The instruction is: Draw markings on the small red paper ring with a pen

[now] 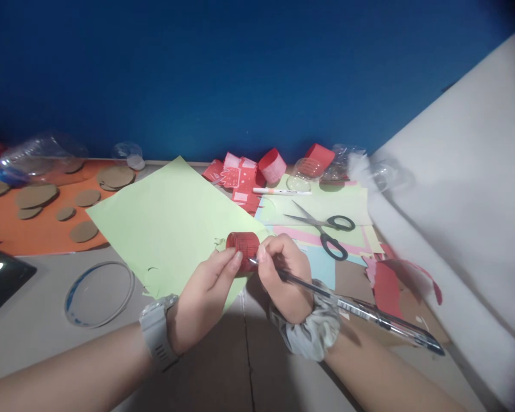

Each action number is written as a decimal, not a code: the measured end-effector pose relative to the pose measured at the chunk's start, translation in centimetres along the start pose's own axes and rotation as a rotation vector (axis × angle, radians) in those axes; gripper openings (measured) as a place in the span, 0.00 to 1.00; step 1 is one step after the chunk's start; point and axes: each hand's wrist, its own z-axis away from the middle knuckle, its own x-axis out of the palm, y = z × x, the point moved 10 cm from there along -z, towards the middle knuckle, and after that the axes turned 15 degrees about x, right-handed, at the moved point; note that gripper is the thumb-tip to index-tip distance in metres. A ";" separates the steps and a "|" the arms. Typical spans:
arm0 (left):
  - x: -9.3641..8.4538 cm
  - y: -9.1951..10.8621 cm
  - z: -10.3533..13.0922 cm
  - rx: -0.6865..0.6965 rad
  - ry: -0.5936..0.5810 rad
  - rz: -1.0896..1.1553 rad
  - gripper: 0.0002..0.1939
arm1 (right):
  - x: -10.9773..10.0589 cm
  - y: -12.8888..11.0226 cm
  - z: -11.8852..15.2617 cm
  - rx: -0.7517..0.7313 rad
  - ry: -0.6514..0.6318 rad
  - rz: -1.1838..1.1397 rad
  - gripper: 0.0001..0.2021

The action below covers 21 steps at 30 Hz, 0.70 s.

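A small red paper ring (249,243), marked with dark lines, is pinched between the thumb and fingers of my left hand (208,286). My right hand (285,274) grips a clear-barrelled ballpoint pen (369,312), whose metal tip touches or nearly touches the side of the ring. Below the ring lies a light green sheet of paper (167,214), set at an angle, with small dark scraps on it. Black-handled scissors (321,226) lie spread apart on paper sheets to the right of my hands.
Cardboard discs (36,196) rest on an orange sheet (4,229) at the left, near a clear plastic bottle (43,154). A round band (99,294) and dark phone-like device (8,280) lie nearer. Behind are red paper pieces (246,180) and a marker (281,191); red scraps (388,286) lie right.
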 end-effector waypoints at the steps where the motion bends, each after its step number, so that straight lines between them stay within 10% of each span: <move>1: 0.0 0.0 0.0 0.001 0.000 0.001 0.15 | 0.0 0.0 0.0 0.000 0.001 -0.002 0.09; 21: -0.2 0.3 -0.1 -0.002 0.019 -0.009 0.15 | 0.5 -0.1 -0.2 0.003 -0.075 -0.011 0.10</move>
